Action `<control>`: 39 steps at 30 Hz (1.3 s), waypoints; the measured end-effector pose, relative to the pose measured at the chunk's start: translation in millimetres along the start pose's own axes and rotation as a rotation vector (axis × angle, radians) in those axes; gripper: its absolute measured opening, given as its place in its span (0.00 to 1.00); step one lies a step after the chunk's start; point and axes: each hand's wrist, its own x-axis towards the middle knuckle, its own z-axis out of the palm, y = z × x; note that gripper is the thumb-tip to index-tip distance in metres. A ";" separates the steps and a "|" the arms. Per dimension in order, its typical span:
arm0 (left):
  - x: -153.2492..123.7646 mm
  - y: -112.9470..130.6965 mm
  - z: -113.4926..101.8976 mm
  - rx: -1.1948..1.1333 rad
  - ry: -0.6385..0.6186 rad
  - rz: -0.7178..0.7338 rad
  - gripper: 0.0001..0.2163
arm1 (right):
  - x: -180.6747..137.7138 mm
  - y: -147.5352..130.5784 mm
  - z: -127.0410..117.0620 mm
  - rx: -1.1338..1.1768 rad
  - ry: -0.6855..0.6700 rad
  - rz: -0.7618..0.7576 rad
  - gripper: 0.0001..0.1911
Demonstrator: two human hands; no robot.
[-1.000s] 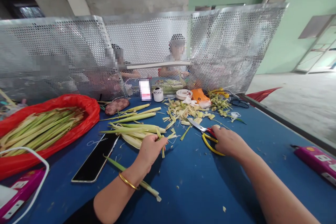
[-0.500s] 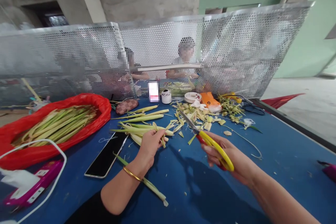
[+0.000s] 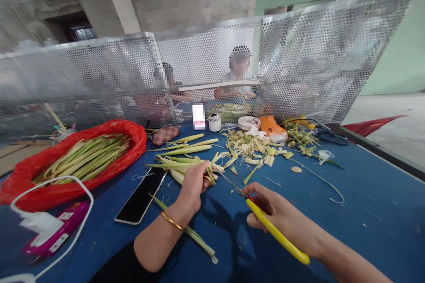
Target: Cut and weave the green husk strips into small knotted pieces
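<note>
One pale-green leaf strip [image 3: 210,173], pinched; yellow-handled scissors [image 3: 274,233].

The scissors [image 3: 265,219] slant across the lower middle of the frame, lifted off the table. Their long yellow handles run down toward the lower right, and the thin steel blades point up-left. I cannot tell how far the blades are parted. The blade tip is just beside the strips [image 3: 210,173], a short tuft of pale-green curled leaf at the frame's centre.

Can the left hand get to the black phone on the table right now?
Probably yes: the phone lies uncovered just beside the left hand, though that hand is pinching leaf strips.
</note>
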 end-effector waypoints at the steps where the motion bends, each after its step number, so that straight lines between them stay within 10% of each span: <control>1: -1.1 -0.4 1.0 -0.011 -0.008 -0.005 0.14 | 0.9 1.3 1.2 -0.056 0.042 -0.006 0.18; 39: -11.2 -3.9 17.1 0.025 -0.140 -0.082 0.11 | 5.5 6.3 16.0 -0.112 0.146 -0.080 0.15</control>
